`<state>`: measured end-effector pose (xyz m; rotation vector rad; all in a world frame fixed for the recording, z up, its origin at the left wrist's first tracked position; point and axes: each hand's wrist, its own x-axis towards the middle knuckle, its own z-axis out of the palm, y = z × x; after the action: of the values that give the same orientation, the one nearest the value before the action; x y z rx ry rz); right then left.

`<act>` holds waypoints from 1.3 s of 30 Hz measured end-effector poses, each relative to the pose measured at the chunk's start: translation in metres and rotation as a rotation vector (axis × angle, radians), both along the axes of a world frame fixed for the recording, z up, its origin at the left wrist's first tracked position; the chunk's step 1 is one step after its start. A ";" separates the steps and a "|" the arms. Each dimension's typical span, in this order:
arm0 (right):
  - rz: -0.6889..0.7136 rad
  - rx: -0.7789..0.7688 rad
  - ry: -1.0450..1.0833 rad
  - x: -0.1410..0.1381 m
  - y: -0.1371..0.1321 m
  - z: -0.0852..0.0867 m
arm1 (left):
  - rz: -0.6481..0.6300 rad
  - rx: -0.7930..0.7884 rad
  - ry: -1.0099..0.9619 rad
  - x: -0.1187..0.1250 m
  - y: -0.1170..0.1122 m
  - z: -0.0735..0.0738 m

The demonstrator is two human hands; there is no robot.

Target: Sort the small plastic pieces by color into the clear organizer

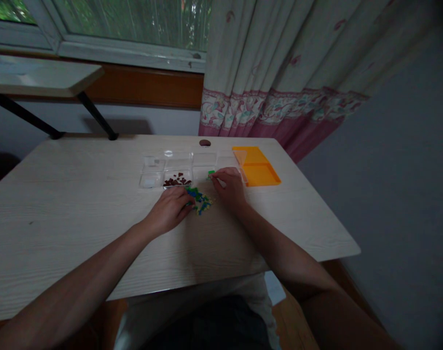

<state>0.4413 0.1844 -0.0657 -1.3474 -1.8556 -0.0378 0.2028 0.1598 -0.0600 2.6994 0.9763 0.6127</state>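
A loose pile of small blue, green and yellow pieces (200,198) lies on the table, in front of a clear plastic compartment box (178,162). My left hand (171,206) reaches into the pile's left side, fingers curled and thumb bent in; what is between the fingertips is too small to make out. Over the box's right half, my right hand (229,187) pinches with thumb and forefinger at a small bright green piece (211,172). Dark red-brown pieces (178,181) fill part of a front compartment, close beyond my left hand.
An orange tray (260,167) sits at the box's right end. Behind the box lies a small brown round object (204,143). A raised shelf (42,78) on black legs stands at the back left. Curtains (250,73) hang beyond the table's back edge.
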 end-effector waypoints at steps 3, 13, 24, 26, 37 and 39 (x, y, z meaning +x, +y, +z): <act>0.002 -0.011 -0.003 0.000 0.000 0.000 | -0.007 0.005 0.002 -0.001 0.000 0.000; 0.007 -0.014 0.005 0.000 -0.001 0.000 | -0.010 0.017 -0.001 0.001 -0.002 0.000; 0.009 -0.007 -0.003 0.000 -0.001 0.001 | 0.001 0.007 -0.005 0.003 -0.001 -0.002; 0.015 0.002 0.007 0.000 -0.001 0.001 | 0.007 -0.002 -0.021 0.003 -0.001 -0.003; 0.127 0.013 -0.017 -0.002 -0.004 0.002 | 0.133 -0.032 -0.220 -0.001 0.005 -0.002; 0.227 -0.016 -0.069 -0.005 -0.007 0.003 | 0.170 -0.030 -0.256 -0.002 0.006 -0.003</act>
<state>0.4362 0.1773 -0.0631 -1.1514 -2.0604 0.0482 0.2008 0.1658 -0.0626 2.4495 1.1389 0.9411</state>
